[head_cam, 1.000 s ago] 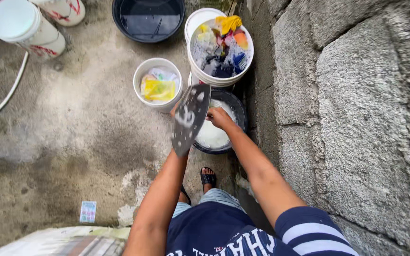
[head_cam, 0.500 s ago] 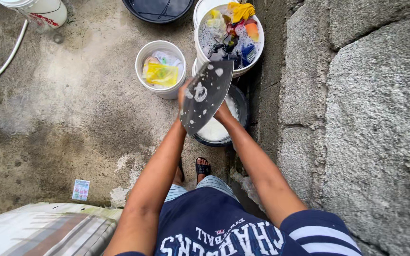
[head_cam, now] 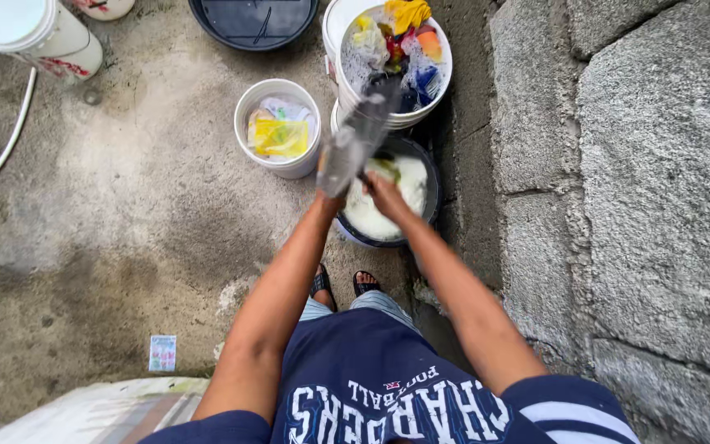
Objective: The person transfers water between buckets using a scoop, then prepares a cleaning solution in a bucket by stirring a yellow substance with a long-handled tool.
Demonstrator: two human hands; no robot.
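The left hand [head_cam: 328, 196] was closed on the lower end of a wet, soapy flat dark piece [head_cam: 357, 140], held over the dark basin [head_cam: 431, 187] of suds; it could slip. The right hand [head_cam: 384, 193] gripped it lower, fingers hidden. The block wall [head_cam: 618, 164] crowded the right; the concrete floor [head_cam: 125, 214] left was open.

The flat dark plate [head_cam: 355, 140] looks like wet, dull metal flecked with white suds. The dark basin [head_cam: 431, 193] beneath it is smooth, glossy plastic holding white foam. The white buckets [head_cam: 244, 107] are smooth plastic. The floor [head_cam: 125, 214] is rough, stained concrete, and the block wall [head_cam: 618, 181] is coarse and matt.
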